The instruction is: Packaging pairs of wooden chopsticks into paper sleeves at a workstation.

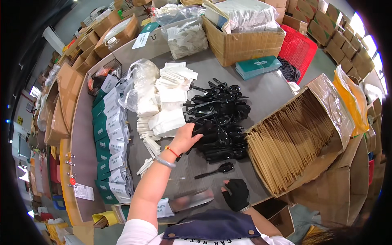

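My left hand (183,139), bare with a red cord and a pale bangle at the wrist, reaches to the left edge of a pile of black plastic spoons (220,136). Its fingers curl down among the handles, and what lies under them is hidden. White paper napkins (168,121) lie beside it. In a black fingerless glove, my right hand (237,195) is low over the table's near side, thumb and fingertips a little apart, holding nothing I can see. Just beyond it rests a single black spoon (215,170). A clear plastic sleeve (192,200) lies to its left.
Green-and-white packets (109,143) stand in a row on the left. At right, an open carton (304,134) holds many thin brown sticks or sleeves. Behind are a bag of white packets (185,38), a cardboard box (245,45), green cards (257,67) and a red basket (297,51).
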Tool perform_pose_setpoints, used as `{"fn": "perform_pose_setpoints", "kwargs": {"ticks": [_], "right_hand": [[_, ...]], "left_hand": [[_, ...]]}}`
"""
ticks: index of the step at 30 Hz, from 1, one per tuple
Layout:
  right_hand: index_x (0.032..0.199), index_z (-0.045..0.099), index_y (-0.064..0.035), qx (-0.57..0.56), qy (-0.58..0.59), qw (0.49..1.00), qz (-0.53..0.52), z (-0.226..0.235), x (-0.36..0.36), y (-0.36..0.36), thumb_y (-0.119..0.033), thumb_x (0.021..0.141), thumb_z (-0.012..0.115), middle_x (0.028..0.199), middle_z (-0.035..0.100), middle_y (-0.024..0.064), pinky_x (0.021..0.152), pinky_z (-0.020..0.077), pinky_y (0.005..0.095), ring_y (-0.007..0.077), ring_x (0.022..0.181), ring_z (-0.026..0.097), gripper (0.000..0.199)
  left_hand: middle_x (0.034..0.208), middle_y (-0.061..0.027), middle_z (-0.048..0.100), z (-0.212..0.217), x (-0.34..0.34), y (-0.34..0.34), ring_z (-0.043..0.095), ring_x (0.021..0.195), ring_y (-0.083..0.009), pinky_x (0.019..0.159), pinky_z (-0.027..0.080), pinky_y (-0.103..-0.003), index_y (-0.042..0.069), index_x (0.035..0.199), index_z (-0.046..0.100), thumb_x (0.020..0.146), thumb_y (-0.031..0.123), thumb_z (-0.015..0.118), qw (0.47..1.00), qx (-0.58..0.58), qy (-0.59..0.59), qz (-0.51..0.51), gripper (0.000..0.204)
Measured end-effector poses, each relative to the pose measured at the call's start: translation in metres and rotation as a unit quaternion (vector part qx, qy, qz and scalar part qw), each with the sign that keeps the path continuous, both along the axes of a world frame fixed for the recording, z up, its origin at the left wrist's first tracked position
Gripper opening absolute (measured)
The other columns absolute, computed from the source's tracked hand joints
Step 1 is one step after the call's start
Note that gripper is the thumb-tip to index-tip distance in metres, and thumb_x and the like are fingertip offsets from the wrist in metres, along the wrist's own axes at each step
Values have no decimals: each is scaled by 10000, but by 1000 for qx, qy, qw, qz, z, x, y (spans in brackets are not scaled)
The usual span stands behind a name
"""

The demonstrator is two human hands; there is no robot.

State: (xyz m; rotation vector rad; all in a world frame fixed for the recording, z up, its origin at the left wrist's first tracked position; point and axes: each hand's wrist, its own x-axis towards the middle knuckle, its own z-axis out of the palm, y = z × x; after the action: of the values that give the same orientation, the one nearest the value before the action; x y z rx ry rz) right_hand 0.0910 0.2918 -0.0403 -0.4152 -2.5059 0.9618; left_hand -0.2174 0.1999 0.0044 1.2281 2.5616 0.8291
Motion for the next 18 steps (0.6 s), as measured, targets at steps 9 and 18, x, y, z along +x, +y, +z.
{"fn": "perform_pose_setpoints", "kwargs": {"ticks": [9, 18], "right_hand": [[1052, 669, -105, -8, 0, 1000, -1, -2, 1, -2, -128, 732, 760, 949, 632, 103, 776, 476, 405, 306, 910, 590, 334], [1043, 669, -104, -27, 13, 999, -11, 1, 0, 0, -94, 733, 760, 950, 641, 100, 760, 479, 398, 307, 886, 601, 323]], "left_hand": [[929, -154, 584, -3, 124, -7, 581, 873, -344, 788, 500, -423, 15, 1009, 595, 781, 269, 753, 988, -26, -7, -150, 377], [1009, -141, 597, 3, 79, -28, 532, 1013, -363, 889, 446, -439, 15, 1036, 620, 756, 164, 753, 976, 141, 51, 155, 344]]}}
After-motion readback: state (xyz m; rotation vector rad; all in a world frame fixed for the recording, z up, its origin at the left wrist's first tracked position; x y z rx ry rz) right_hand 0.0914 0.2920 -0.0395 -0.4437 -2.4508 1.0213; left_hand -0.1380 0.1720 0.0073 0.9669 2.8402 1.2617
